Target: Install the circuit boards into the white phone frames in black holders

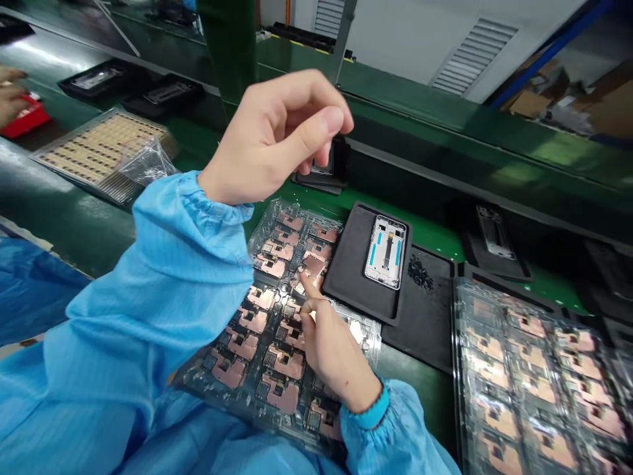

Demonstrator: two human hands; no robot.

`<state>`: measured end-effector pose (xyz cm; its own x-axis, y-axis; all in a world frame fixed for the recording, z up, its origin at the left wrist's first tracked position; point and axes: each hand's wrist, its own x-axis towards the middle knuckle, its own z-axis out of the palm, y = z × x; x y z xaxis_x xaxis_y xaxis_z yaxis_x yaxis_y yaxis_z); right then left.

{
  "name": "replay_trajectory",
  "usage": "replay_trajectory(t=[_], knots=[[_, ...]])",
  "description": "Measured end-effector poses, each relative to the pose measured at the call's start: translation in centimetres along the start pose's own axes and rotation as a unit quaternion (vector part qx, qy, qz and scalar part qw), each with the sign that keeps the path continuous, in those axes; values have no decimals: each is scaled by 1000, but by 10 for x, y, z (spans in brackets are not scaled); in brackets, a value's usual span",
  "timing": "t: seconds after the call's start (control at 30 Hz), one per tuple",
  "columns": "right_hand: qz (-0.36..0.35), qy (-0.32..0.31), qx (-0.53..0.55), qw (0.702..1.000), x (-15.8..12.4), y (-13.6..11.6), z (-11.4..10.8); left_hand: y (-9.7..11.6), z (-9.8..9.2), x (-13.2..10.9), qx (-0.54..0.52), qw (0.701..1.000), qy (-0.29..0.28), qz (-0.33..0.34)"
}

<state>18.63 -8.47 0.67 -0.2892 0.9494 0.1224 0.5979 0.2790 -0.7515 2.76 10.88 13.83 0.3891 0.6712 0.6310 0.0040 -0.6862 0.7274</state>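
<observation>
The left hand (274,135) is raised above the work, loosely curled, with the thumb apart from the fingers and nothing visible between them, over a black tray (324,181) that it largely hides. The right hand (333,349) lies low on a clear plastic tray of phone circuit boards (267,336), each board bearing copper-coloured shielding. Its index finger (309,285) is extended and touches a board near the tray's upper edge, though whether it and the thumb pinch anything small cannot be told. Just beside that tray sits a black rubber mat (343,264) holding a white phone frame (386,252), with a small heap of dark parts (420,272) on a black pad (420,310) to its right. A second tray of boards (534,382) lies further right on the green surface (420,389). (At the far left, a co-worker's hand (10,95) is on a red box (30,119).) The main risks look like bare fingers marking or statically damaging the exposed boards, the blue cuff (366,412) catching the thin plastic tray and shifting it, and a careless reach scattering the loose heap.
</observation>
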Motion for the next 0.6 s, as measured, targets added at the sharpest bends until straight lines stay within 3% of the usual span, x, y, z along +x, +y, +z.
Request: replay_trajectory(t=[0.1, 0.2, 0.27, 0.37, 0.47, 0.6], knots=[[-56, 72, 24, 996, -3, 2, -11, -6, -1, -28, 22, 986, -82, -145], [-82, 109, 20, 990, -3, 4, -19, -11, 14, -72, -99, 917, -209, -325], [-98, 109, 4, 989, -1, 4, -22, -13, 30, -96, -207, 875, -202, -388], [-121, 98, -24, 988, 0, 3, -27, -15, 49, -114, -269, 858, -131, -416], [-104, 106, -28, 988, -4, 0, -38, -17, 57, -117, -266, 858, -111, -424], [46, 175, 67, 981, -8, 4, -55, -21, 56, -120, -178, 891, -133, -397]])
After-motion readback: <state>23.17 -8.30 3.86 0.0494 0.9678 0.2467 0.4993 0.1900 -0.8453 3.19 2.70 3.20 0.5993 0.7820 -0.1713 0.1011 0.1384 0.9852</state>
